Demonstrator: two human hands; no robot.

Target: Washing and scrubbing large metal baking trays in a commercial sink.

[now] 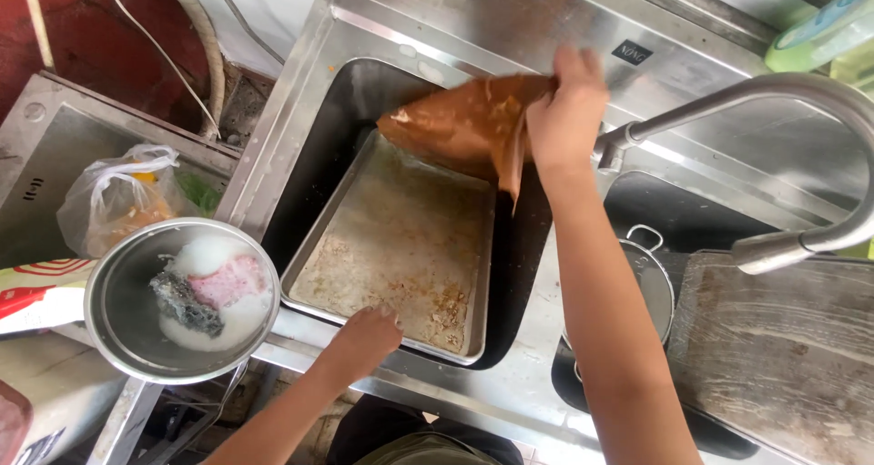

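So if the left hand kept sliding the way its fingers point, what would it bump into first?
The left hand sits on the near edge of the dirty metal tray, fingers pointing across it. It would probably slide over the tray's greasy bottom first.
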